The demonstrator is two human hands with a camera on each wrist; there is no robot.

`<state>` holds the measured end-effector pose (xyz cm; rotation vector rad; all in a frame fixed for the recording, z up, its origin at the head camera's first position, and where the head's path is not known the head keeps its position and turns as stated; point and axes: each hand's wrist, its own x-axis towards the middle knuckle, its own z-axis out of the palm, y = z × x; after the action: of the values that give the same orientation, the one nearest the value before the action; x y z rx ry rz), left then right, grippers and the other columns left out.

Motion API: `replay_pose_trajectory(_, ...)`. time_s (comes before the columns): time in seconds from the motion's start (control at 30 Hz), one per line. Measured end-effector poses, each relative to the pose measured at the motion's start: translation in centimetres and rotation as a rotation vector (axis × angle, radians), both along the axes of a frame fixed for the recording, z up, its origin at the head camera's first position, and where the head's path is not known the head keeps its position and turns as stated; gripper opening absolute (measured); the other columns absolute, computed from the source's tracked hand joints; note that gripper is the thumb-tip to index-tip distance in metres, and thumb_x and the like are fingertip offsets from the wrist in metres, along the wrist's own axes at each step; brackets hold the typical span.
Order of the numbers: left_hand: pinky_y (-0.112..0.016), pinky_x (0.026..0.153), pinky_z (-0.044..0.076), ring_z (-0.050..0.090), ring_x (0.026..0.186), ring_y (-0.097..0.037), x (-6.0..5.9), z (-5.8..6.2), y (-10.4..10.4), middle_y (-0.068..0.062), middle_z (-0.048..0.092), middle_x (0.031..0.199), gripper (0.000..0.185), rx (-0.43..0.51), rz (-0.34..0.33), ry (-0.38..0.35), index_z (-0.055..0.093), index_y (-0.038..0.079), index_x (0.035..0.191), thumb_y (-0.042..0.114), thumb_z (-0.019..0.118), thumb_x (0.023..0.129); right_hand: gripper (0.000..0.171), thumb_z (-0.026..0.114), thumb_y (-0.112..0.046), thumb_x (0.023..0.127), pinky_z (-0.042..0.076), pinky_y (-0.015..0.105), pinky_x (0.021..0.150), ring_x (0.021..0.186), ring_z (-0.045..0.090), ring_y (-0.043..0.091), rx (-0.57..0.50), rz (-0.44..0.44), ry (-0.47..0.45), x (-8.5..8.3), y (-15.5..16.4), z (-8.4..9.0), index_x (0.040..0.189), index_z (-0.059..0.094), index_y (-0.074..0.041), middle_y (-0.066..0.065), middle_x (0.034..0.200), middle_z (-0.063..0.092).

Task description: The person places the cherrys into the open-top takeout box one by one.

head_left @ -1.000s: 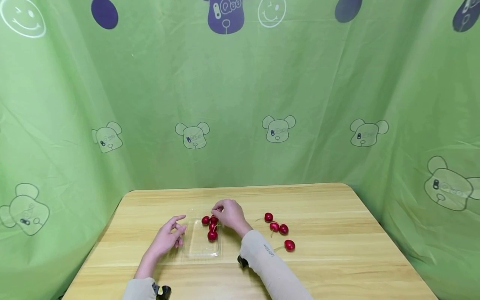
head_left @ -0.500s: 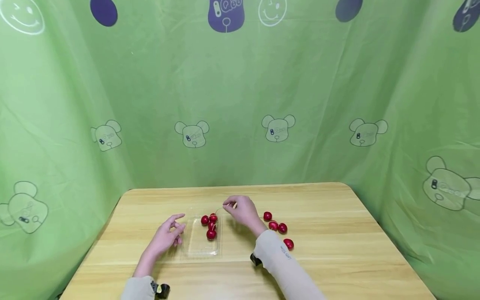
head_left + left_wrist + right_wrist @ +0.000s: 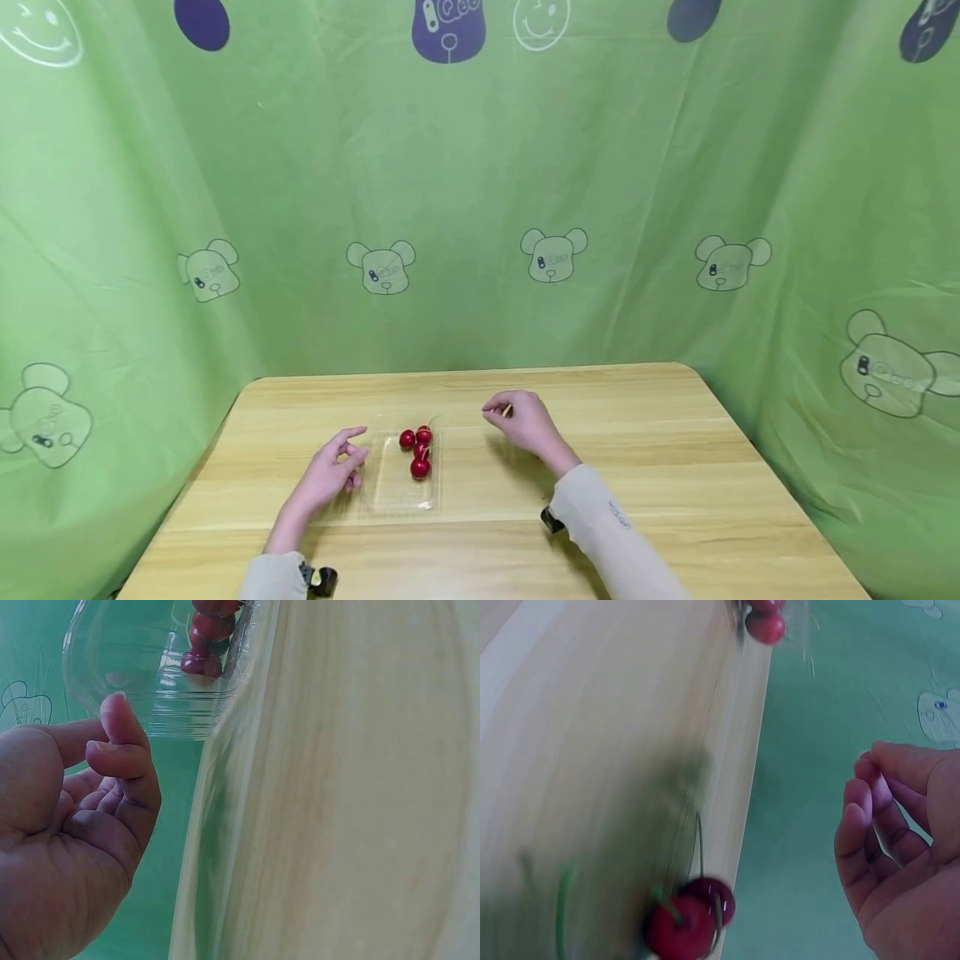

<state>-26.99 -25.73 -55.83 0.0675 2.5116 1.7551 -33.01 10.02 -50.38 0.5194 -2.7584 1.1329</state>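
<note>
In the head view, a clear plastic box (image 3: 397,502) stands on the table and holds several red cherries (image 3: 420,469) along its right side. A thin green stem rises from the cherry at the back. My left hand (image 3: 333,472) is at the box's left edge, its fingers loosely bent and holding nothing; the left wrist view shows its fingertips (image 3: 120,712) right by the clear wall. To the right of the box, over the table, my right hand (image 3: 525,421) has thumb and index finger close together with nothing between them.
Loose cherries (image 3: 679,926) with green stems lie on the table below my right hand in the right wrist view; the right arm hides them in the head view. A green curtain (image 3: 465,325) hangs behind the wooden table (image 3: 480,554).
My right hand has let go of a cherry's stem above the box and moved right, over the loose cherries. The left hand has stayed by the box.
</note>
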Motion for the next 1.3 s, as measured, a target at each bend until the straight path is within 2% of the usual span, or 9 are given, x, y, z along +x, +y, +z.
replay_pose_trajectory(0.4,-0.026,0.053,0.053,0.064,0.064,-0.020,0.0,-0.1,-0.1,-0.022,0.063,0.101,0.052,-0.004,-0.008,0.008,0.044,0.006,0.155,0.014,0.059,0.106,0.006,0.076,-0.017,0.095,0.052,0.026,0.069,0.071,0.060,0.010,0.020,-0.014,-0.033,0.3,4.6,-0.1,0.097,0.081,-0.017,-0.006,0.084,0.069)
replay_pose_trajectory(0.7,-0.026,0.053,0.053,0.064,0.064,-0.020,0.2,0.0,0.0,-0.021,0.062,0.101,0.051,0.003,-0.008,0.005,0.044,0.006,0.154,0.014,0.059,0.106,0.007,0.076,-0.015,0.095,0.053,0.030,0.075,0.079,0.061,0.012,0.031,-0.007,-0.065,0.8,6.8,-0.5,0.100,0.080,-0.014,-0.005,0.086,0.070)
replay_pose_trajectory(0.93,-0.026,0.053,0.053,0.064,0.064,-0.020,0.2,0.0,0.1,-0.021,0.062,0.101,0.051,0.003,-0.008,0.000,0.044,0.006,0.155,0.014,0.059,0.106,0.013,0.076,-0.012,0.093,0.052,0.027,0.071,0.079,0.061,0.014,0.032,-0.015,-0.103,0.9,8.2,-1.1,0.105,0.079,-0.008,-0.003,0.087,0.070)
replay_pose_trajectory(1.3,-0.026,0.053,0.053,0.063,0.063,-0.018,0.2,0.2,0.0,-0.020,0.062,0.099,0.051,0.006,-0.012,0.007,0.045,0.006,0.154,0.014,0.059,0.106,0.011,0.076,-0.012,0.094,0.051,0.026,0.066,0.079,0.059,0.014,0.048,-0.002,-0.168,0.7,9.1,-2.2,0.104,0.079,-0.010,-0.002,0.088,0.069)
